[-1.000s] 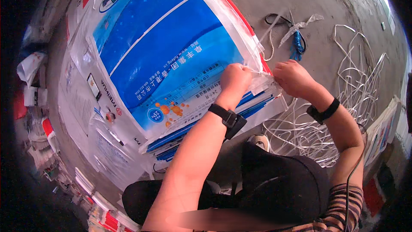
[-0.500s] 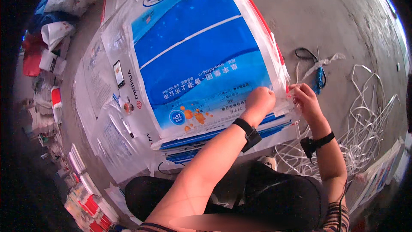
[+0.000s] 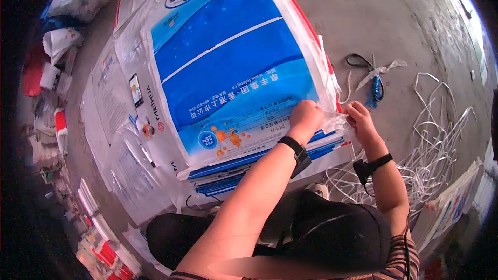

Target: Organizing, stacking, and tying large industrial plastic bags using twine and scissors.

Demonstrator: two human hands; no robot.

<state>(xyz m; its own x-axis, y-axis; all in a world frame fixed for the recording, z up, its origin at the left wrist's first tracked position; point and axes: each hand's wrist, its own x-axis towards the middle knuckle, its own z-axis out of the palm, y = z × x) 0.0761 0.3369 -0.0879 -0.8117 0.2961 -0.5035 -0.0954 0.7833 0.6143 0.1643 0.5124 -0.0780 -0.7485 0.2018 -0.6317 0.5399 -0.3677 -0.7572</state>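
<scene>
A stack of blue and white printed sacks (image 3: 228, 57) lies flat before me. My left hand (image 3: 306, 116) is closed at the near right corner of the top sack, pinching its edge. Just to its right, my right hand (image 3: 360, 119) is closed, its fingertips together on crumpled clear plastic film (image 3: 334, 121) at the same corner. The film stretches between both hands. Beneath, the folded edges of several sacks (image 3: 249, 168) show in layers.
Loose white strapping (image 3: 430, 140) lies tangled on the floor at right. Beyond my right hand are blue-and-black scissors (image 3: 377, 89). A phone (image 3: 136, 91) and a pen (image 3: 148, 155) lie on white sheeting at left. Piled sacks (image 3: 106, 249) line the far left.
The whole view has shifted slightly, moving the sacks a little left in it. More clear film now shows bunched and pulled up between my two hands at the corner.
</scene>
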